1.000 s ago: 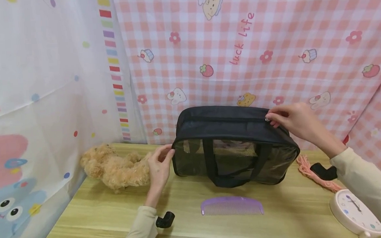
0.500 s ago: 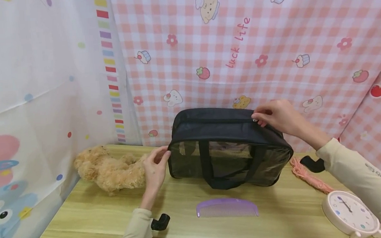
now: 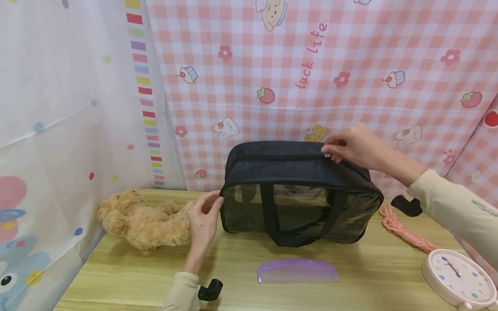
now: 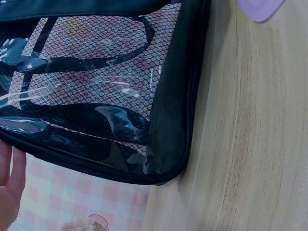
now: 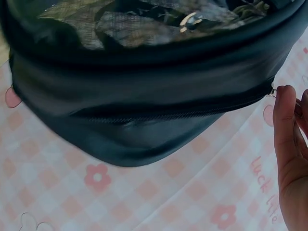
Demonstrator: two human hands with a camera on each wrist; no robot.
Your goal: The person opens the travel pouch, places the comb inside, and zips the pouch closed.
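A black toiletry bag [image 3: 252, 214] with see-through panels and looped handles stands upright on the wooden table. My left hand [image 3: 202, 219] holds its upper left corner between thumb and fingers; in the left wrist view two fingers [image 4: 17, 169] meet the dark piping. Over the top, my right hand [image 3: 358, 146] pinches the small metal zipper pull [image 3: 327, 155], right of the middle of the top seam. The right wrist view shows the zipper teeth [image 5: 159, 117] along the top and the pull [image 5: 272, 92] at my fingertips.
A curly tan plush toy [image 3: 147, 224] lies left of the bag. In front is a purple comb [image 3: 297, 265]. To the right are a pink yarn bundle [image 3: 405, 232] and a round clock [image 3: 458, 276]. Printed cloth [image 3: 244, 57] hangs close behind.
My right hand has drawn the zipper pull leftward along the top of the bag. The left hand keeps its place at the corner. The head view has shifted slightly.
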